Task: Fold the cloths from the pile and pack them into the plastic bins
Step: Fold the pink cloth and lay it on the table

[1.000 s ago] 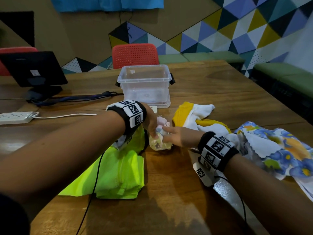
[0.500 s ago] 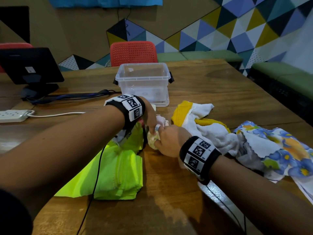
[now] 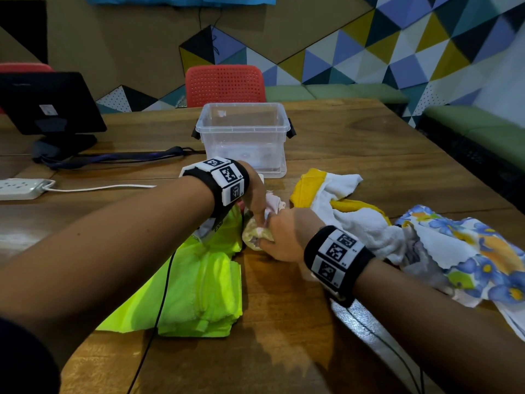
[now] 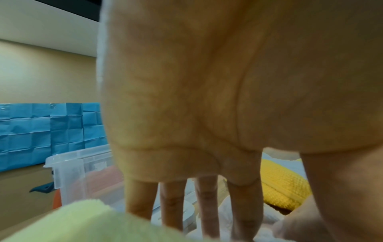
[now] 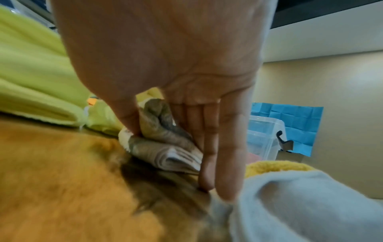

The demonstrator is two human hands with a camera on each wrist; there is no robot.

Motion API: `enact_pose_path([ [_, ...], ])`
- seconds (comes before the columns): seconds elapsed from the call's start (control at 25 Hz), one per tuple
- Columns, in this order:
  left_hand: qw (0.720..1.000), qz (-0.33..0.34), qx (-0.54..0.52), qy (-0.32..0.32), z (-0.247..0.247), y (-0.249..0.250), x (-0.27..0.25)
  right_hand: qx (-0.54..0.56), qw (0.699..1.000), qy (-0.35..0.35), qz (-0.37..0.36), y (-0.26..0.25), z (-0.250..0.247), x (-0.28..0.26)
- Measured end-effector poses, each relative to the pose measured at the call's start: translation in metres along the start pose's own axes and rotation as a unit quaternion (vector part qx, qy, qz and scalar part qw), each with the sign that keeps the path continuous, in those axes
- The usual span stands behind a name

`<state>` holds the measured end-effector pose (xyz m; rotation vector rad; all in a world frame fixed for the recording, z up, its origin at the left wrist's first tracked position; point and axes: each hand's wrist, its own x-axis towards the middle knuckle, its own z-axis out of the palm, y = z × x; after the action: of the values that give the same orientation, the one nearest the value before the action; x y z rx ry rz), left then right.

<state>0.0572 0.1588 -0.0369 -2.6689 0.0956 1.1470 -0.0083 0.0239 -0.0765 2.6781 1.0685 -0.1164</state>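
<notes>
Pale, cream-and-grey small cloth [image 3: 257, 237] sits bunched and folded near the middle of the wooden table [image 3: 284, 322], between the neon-yellow cloth [image 3: 199, 282] on its left and the yellow-and-white towel [image 3: 338, 200] on its right. Its folded layers show in the right wrist view [image 5: 165, 147], long axis running roughly from the table's near edge toward the far edge, though the bundle is too crumpled to be sure. Right hand [image 3: 287, 237] comes in palm down, thumb [image 5: 128, 117] on one side and fingers [image 5: 209, 147] on the other, pinching the small cloth, fingertips down on the wood. Left hand [image 3: 255, 191] reaches over from the left, wrist raised, fingers [image 4: 207, 204] straight, slightly apart, pointing down onto the far end of the cloth. Clear plastic bin [image 3: 244, 137] stands beyond both hands toward the far edge, lid off. Floral cloth [image 3: 466, 251] lies by the right edge, touching the towel.
</notes>
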Motion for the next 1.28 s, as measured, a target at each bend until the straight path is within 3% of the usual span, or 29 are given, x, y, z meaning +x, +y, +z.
enact_pose_path([
  [0.16, 1.0, 0.008, 0.002, -0.018, 0.001, -0.002, 0.0, 0.004, 0.998, 0.055, 0.012, -0.003, 0.009, 0.001],
  [0.36, 0.999, 0.004, -0.039, -0.025, 0.002, -0.005, -0.003, 0.005, 0.998, 0.063, -0.005, 0.014, 0.022, 0.004],
  [0.48, 1.0, -0.005, -0.006, -0.011, 0.004, 0.002, -0.005, 0.005, 0.998, 0.055, -0.03, 0.023, 0.031, 0.004],
  [0.68, 0.987, 0.04, 0.131, 0.08, 0.015, 0.016, -0.006, 0.046, 0.998, 0.023, -0.019, 0.028, 0.035, -0.001],
  [0.76, 0.976, 0.032, 0.19, 0.1, 0.019, 0.014, -0.012, 0.046, 0.998, 0.045, -0.015, 0.028, 0.032, -0.002],
  [0.84, 0.982, 0.022, 0.158, 0.106, 0.022, 0.013, -0.014, 0.023, 0.997, 0.067, -0.021, 0.031, 0.03, 0.001],
  [1.04, 0.988, 0.003, 0.09, 0.127, 0.019, 0.026, -0.034, 0.041, 0.997, -0.066, 0.004, 0.038, 0.024, 0.011],
  [1.28, 0.994, -0.007, 0.071, 0.083, 0.025, 0.002, 0.001, 0.024, 0.994, -0.105, 0.01, 0.044, 0.037, 0.017],
])
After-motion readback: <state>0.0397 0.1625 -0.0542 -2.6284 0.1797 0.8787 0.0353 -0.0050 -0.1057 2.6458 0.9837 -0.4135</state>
